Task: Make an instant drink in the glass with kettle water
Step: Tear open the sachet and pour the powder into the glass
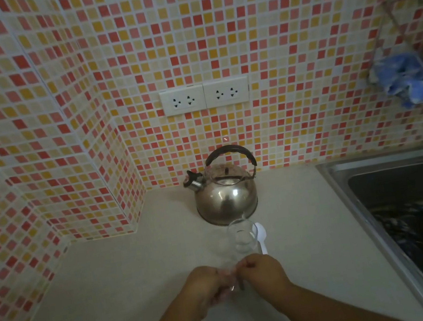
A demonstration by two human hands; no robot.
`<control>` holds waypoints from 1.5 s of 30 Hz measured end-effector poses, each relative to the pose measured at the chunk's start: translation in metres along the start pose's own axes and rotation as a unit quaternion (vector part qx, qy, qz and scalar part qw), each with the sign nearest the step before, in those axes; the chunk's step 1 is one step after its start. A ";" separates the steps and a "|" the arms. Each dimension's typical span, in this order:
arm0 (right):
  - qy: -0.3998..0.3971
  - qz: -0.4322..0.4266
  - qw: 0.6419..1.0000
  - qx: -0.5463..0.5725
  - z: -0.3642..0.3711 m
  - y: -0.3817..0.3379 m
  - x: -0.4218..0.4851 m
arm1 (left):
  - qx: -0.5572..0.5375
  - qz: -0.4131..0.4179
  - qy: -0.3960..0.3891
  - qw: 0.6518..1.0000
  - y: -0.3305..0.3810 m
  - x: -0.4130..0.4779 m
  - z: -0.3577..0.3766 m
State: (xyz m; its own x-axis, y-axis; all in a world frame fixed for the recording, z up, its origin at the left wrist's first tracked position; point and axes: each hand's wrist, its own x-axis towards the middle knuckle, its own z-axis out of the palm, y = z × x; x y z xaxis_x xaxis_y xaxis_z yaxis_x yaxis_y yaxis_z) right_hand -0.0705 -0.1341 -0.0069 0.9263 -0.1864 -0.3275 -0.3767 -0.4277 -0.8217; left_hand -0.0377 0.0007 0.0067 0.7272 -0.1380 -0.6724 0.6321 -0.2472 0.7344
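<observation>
A steel kettle (225,196) with a black handle stands on the pale counter against the tiled wall, spout to the left. In front of it is a clear empty glass (242,239), upright. A white plastic spoon (261,236) lies just right of the glass. Nearer to me, my left hand (207,288) and my right hand (261,271) meet, both pinching a small clear sachet (232,279) between them. The sachet's contents are hard to make out.
A steel sink (406,182) with dark cloth or dishes in it fills the right side. A wire rack with a blue cloth (405,80) hangs on the wall at the upper right. Two double sockets (204,96) sit above the kettle. A tiled corner juts out at the left.
</observation>
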 end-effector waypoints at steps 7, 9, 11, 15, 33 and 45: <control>-0.015 -0.002 0.996 0.087 -0.002 -0.004 -0.005 | -0.013 0.030 -0.008 0.999 -0.006 -0.003 -0.001; -0.025 0.002 0.993 0.115 -0.004 -0.005 -0.006 | -0.030 0.025 -0.034 0.999 -0.008 -0.001 -0.004; -0.035 0.000 0.992 0.125 -0.005 -0.005 -0.007 | -0.049 0.019 -0.053 0.997 -0.008 -0.001 -0.006; -0.027 -0.018 0.998 0.047 -0.006 -0.009 -0.006 | -0.077 0.007 -0.066 0.995 -0.010 -0.003 -0.006; -0.038 -0.069 0.980 -0.182 -0.018 -0.027 -0.001 | 0.343 0.321 0.037 0.882 -0.030 -0.002 -0.016; -0.054 -0.116 0.975 -0.184 -0.021 -0.041 -0.007 | 0.200 0.337 0.045 0.919 -0.029 -0.005 -0.023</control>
State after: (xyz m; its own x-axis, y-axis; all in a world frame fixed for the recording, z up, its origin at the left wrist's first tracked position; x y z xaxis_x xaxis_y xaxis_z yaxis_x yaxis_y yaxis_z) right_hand -0.0620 -0.1343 0.0386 0.9754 0.0387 -0.2172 -0.1183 -0.7391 -0.6631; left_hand -0.0531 0.0308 -0.0090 0.9483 -0.3128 -0.0539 -0.1050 -0.4695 0.8767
